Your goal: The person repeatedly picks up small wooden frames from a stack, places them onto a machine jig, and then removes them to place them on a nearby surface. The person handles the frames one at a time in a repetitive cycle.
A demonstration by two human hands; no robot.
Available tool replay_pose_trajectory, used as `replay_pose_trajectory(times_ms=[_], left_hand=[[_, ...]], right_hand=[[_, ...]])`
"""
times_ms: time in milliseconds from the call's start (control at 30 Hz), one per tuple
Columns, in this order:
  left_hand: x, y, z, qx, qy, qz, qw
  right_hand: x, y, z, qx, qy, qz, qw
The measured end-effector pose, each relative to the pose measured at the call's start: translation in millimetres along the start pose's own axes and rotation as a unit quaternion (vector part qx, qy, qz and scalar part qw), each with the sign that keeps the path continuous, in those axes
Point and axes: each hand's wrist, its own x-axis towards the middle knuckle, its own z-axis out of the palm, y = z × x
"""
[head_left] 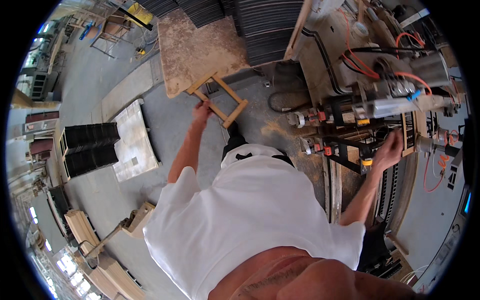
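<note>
My left hand (201,112), out in front at the left, is closed on one bar of a small rectangular wooden frame (228,89). Its bars overlap at the corners, and it hangs tilted by the near edge of a dusty board table (200,55). On the right, my right hand (389,151) reaches into a machine with clamps and air cylinders (395,107). The fingers there are curled against a second wooden frame (409,134) set in the machine; the fingertips are partly hidden.
Dark slatted panels (270,30) are stacked on the table. Orange air hoses (412,75) loop over the machine. At the left, black stacked pieces (90,149) rest beside a pale board (134,142) on the floor. Sawdust (275,126) lies near my feet; timber bundles (82,227) stand lower left.
</note>
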Motion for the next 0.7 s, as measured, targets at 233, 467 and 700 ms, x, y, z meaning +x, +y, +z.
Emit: replay_pose_trajectory(times_ms=[233,467,700], left_hand=[[151,83,-104,0.073,-0.062,0.006,0.995],[193,86,-88,0.046,-0.112,-0.038,0.992],[179,107,-108,-0.06,-0.172,-0.041,0.982]], right_hand=[[-234,-80,163,0.136,-0.452,0.232,0.85],[-263,-111,248,-0.002,-0.603,0.212,0.769],[-265,-128,261,-0.078,-0.608,0.166,0.772]])
